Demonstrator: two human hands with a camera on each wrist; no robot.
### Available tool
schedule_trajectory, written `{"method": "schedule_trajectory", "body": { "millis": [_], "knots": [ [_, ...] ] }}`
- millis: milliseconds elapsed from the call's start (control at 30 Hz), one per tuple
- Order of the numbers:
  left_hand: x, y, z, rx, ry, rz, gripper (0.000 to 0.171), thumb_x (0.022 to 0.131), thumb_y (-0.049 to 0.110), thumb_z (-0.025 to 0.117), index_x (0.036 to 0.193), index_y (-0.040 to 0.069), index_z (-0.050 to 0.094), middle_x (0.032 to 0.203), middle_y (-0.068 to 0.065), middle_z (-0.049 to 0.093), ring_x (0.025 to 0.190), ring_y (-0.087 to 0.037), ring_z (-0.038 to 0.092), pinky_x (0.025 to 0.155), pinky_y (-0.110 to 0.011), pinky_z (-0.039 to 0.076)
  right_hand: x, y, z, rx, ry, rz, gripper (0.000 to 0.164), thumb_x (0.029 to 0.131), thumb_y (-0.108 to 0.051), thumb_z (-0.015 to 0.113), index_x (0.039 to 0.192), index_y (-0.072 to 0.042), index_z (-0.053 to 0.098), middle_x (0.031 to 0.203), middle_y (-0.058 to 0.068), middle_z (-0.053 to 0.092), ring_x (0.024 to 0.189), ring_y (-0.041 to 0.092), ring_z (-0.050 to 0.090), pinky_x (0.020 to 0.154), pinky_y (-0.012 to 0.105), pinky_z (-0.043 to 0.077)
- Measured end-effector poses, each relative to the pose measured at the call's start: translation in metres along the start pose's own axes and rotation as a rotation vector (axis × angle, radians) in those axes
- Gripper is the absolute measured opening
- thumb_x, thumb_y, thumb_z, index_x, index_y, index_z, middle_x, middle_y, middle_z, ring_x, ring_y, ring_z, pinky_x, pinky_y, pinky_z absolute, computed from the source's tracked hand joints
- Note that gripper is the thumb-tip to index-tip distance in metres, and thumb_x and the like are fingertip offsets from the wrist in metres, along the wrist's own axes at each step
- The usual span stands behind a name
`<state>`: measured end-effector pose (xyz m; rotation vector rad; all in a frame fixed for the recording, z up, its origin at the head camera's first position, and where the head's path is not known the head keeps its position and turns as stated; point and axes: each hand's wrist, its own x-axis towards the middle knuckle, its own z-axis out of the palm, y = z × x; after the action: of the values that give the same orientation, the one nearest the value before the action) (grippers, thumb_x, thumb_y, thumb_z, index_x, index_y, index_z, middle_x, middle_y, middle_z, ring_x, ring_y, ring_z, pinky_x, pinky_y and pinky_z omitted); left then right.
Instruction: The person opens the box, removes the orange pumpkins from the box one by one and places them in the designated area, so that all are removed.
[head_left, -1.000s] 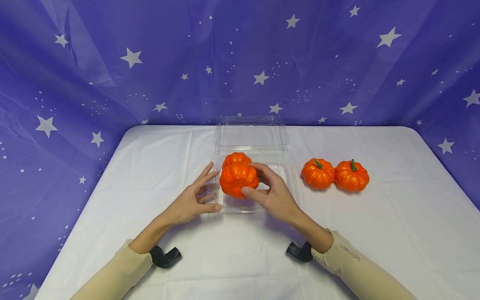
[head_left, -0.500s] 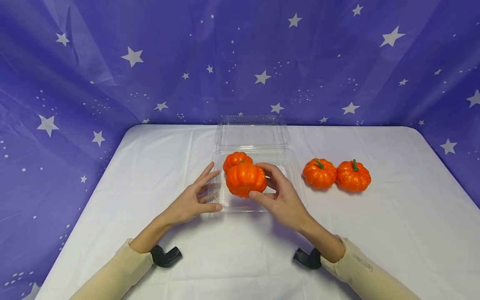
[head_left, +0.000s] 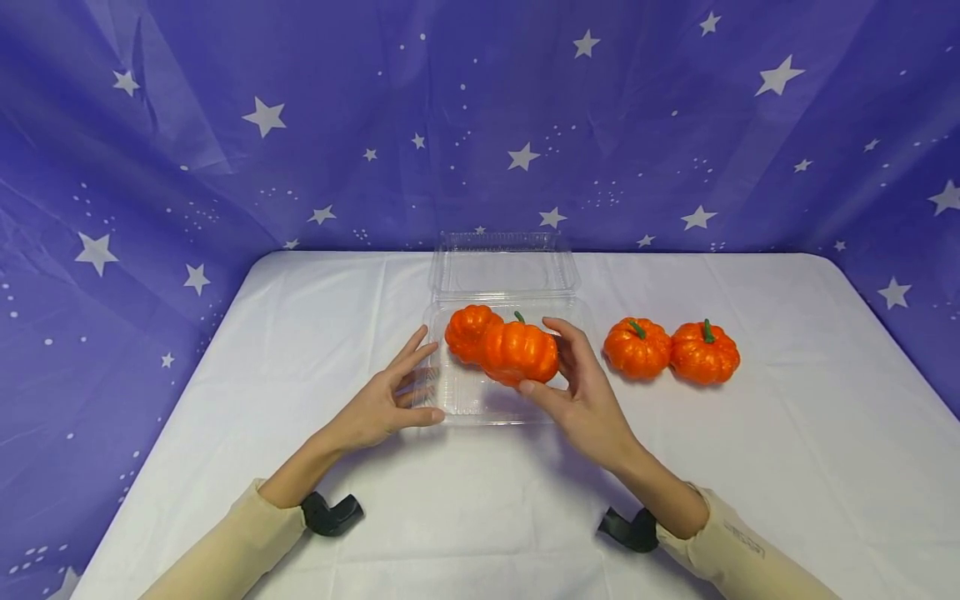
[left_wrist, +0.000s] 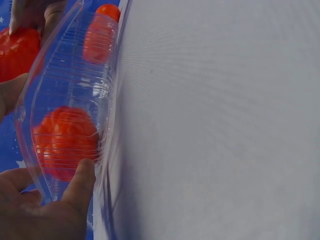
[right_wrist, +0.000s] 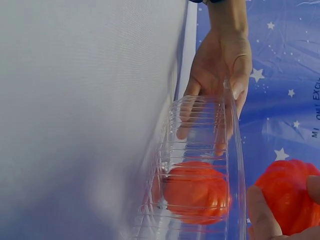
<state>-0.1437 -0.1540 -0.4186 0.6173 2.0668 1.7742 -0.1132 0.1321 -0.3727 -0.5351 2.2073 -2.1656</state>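
My right hand grips a small orange pumpkin, thumb at its front and fingers behind its right side. In the right wrist view this pumpkin is held higher than the rim of the clear plastic clamshell container. Inside the container, at the back left, sits another orange pumpkin, partly overlapped by the held one in the head view. My left hand touches the container's left side with extended, spread fingers; its thumb lies along the ribbed front wall.
Two more orange pumpkins, one beside the other, sit on the white tablecloth right of the container. The container's lid lies open toward the back. Behind the table hangs a purple curtain with stars.
My right hand has moved right with the pumpkin, away from the left hand. The pumpkin has tilted so its green stem shows, and more of the rear pumpkin is visible. The left hand stays put.
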Motion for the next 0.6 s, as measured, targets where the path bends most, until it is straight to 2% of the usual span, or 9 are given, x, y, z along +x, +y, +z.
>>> {"method": "schedule_trajectory", "body": {
  "millis": [400, 600],
  "knots": [
    [0.000, -0.001, 0.000, 0.010, 0.000, -0.007, 0.093, 0.083, 0.004, 0.079, 0.155, -0.001, 0.021, 0.166, 0.001, -0.005, 0.144, -0.045, 0.019, 0.109, -0.037, 0.037, -0.008, 0.000, -0.008, 0.022, -0.012, -0.026, 0.063, 0.083, 0.012, 0.070, 0.139, -0.001, 0.044, 0.136, 0.013, 0.049, 0.122, 0.029, 0.050, 0.090, 0.035, 0.056],
    [0.000, -0.001, 0.000, 0.019, 0.001, -0.006, 0.092, 0.084, 0.005, 0.079, 0.155, -0.001, 0.022, 0.166, 0.000, -0.005, 0.144, -0.045, 0.018, 0.110, -0.038, 0.036, -0.015, 0.002, -0.012, -0.017, 0.009, -0.119, 0.044, 0.090, 0.010, 0.061, 0.131, 0.004, 0.050, 0.130, 0.015, 0.052, 0.121, 0.026, 0.051, 0.096, 0.028, 0.052]
  ]
}}
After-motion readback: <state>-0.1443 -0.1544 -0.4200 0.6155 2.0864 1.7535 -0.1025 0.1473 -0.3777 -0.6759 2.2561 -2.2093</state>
